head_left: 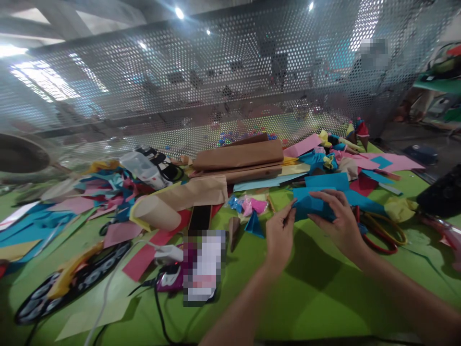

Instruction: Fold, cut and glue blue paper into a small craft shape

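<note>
A piece of blue paper (312, 207) is held up above the green table (309, 298). My left hand (281, 235) pinches its left edge. On the right side, my right hand (336, 221) grips the same paper between thumb and fingers. Left of my hands stands a small folded blue paper cone (255, 225), beside a brown paper cone (234, 232). Pink and blue wrapped bits (252, 205) lie just behind the blue cone. Red-handled scissors (378, 245) are partly hidden by my right wrist.
Rolled brown paper (239, 154) and colored scraps (396, 162) lie along the back, before a perforated metal screen (201, 91). At the left are a cardboard tube (157, 213), phones (200, 217), cables and a yellow-handled tool (70, 274). Crumpled yellow paper (400, 209) sits at the right.
</note>
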Motion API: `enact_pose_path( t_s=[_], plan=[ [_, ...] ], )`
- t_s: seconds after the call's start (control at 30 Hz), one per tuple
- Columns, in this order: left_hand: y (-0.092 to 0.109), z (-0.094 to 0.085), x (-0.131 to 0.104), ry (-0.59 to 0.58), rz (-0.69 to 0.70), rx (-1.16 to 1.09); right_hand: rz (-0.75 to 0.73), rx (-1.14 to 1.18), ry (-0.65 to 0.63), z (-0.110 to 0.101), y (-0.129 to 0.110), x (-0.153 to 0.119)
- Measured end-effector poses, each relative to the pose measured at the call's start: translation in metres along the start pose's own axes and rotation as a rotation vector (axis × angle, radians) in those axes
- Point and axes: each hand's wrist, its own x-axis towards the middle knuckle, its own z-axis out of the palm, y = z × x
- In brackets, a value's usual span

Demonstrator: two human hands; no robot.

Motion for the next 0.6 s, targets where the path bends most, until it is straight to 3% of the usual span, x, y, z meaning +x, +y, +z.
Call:
enact_pose_path(
  t_s=[0.37,0.6],
  plan=[
    [-0.0010,0.0007,-0.0005,0.034,-0.019,-0.011,0.075,0.109,-0.006,0.0014,-0.0040,-0.0006],
    [-0.0002,0.0013,0.0000,0.003,-0.030,-0.029,0.413,0.667,-0.090,0.0004,0.0036,0.0008]
  ],
)
